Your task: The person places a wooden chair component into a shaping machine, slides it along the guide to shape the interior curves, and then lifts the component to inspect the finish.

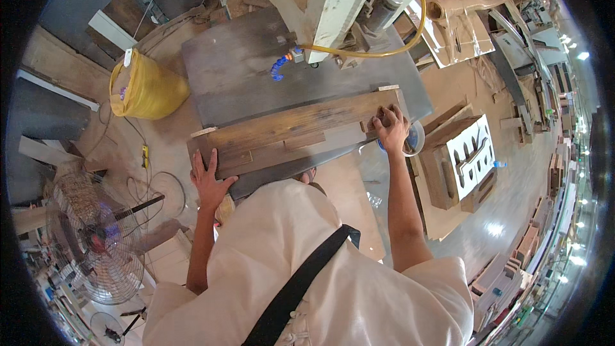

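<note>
A long board (291, 130) with brown wood strips lies across the grey metal machine table (234, 57), slanting up to the right. Small light wood blocks sit at its two far corners. My left hand (209, 179) rests on the board's left end, its fingers spread. At the right end, my right hand (392, 129) has bent fingers closed around a small dark wood piece (367, 126), partly hidden under them. Beyond the board stands the machine's pale column (330, 16). A blue jointed nozzle (279, 67) on it points down at the table.
A yellow sack (150, 86) stands left of the table, and a caged fan (96, 243) stands nearer on the left. At right, wooden blocks and a white template (474, 154) lie on a sheet. Beside my right hand is a round tub (416, 139). A yellow hose (384, 55) loops from the machine.
</note>
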`<action>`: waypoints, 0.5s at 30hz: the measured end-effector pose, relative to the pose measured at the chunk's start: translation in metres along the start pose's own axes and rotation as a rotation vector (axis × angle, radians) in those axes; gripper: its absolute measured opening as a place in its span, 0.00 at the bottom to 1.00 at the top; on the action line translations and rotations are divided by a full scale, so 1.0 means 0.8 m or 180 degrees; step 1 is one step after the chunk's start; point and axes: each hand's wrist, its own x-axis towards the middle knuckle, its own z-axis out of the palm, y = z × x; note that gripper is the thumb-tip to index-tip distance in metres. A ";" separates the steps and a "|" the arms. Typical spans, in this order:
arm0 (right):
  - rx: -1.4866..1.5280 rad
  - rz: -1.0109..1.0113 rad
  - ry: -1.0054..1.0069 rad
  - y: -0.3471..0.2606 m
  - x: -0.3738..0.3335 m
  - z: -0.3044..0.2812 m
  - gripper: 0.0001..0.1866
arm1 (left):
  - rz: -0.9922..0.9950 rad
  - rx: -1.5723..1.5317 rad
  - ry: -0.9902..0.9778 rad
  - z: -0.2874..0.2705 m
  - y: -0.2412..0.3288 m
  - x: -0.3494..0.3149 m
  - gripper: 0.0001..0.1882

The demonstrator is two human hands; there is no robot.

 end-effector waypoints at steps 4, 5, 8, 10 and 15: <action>0.0181 -0.0169 -0.0021 -0.038 -0.007 0.013 0.29 | 0.0106 -0.0086 0.0120 -0.010 -0.050 0.000 0.57; 0.0157 -0.0125 -0.0133 -0.062 -0.011 0.017 0.34 | 0.0049 -0.0118 0.0109 -0.015 -0.064 -0.001 0.57; -0.0024 -0.0066 -0.0241 -0.133 -0.025 0.034 0.49 | -0.0075 0.0000 0.0096 -0.033 -0.107 -0.001 0.57; 0.0090 0.0003 -0.0239 -0.162 -0.028 0.051 0.51 | -0.0078 0.0053 0.0143 -0.039 -0.134 0.008 0.57; 0.0162 0.0018 -0.0092 -0.199 -0.008 0.081 0.49 | 0.0028 -0.0015 0.0332 -0.049 -0.165 0.036 0.57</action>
